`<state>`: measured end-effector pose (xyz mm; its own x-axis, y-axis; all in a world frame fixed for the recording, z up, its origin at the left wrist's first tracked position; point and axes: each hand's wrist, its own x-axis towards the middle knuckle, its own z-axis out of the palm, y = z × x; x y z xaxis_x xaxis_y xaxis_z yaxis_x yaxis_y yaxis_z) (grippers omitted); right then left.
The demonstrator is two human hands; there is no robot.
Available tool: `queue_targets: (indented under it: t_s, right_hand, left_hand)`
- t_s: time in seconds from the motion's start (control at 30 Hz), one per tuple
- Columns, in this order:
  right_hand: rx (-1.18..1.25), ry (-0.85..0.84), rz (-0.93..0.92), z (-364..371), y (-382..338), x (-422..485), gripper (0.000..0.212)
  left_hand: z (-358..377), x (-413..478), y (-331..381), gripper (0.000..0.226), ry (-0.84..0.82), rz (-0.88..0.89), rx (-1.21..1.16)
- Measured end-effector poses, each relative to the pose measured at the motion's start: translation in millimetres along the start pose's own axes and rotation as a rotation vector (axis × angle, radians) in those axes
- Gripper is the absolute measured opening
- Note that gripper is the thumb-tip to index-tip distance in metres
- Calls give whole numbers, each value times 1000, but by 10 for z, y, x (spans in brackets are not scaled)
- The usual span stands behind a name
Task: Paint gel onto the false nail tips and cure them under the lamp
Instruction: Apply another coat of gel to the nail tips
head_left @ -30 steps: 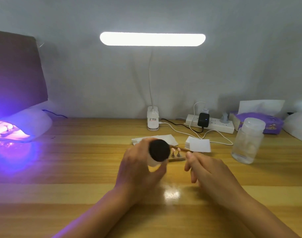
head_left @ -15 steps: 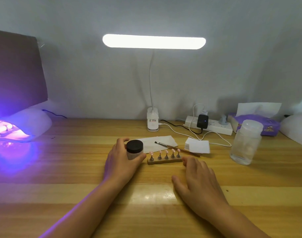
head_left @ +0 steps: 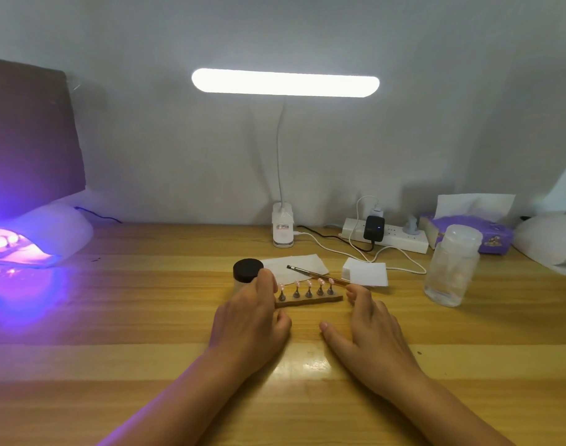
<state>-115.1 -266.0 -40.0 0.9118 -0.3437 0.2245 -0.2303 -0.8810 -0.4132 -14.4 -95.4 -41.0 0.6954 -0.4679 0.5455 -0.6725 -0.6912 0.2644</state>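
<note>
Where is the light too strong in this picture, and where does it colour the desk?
Head view: the desk lamp bar is blown out to white. Head view: the nail curing lamp at far left spills violet light over the wooden desk. Head view: a glare spot lies on the desk between left hand and right hand.

Both bare forearms are reaching forward from the bottom of the view, angling slightly toward each other. The left hand (head_left: 249,320) is lying palm down, its fingers (head_left: 264,283) stretching forward close together, thumb jutting to the right. The right hand (head_left: 371,333) is also lying palm down, fingers (head_left: 355,292) relaxed and pointing forward, thumb spreading left. The hands are sitting near each other, not touching.
</note>
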Motion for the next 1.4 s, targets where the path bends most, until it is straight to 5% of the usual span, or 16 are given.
queue_targets:
  t_s: [0.37,0.67,0.9,1.4]
  right_hand:
    - [58,3,18,31,72,105,94]
    - [7,-17,-7,87,-11,47,135]
    - [13,47,-13,143,-35,48,136]
    - [2,406,-300,-539,10,-514,111]
  left_hand:
    - [7,29,-11,30,-86,26,-87]
    - [-55,29,-20,29,-228,13,-437]
    - [-79,52,-81,26,-330,-8,-631]
    - [-255,-3,-140,28,-141,31,-523]
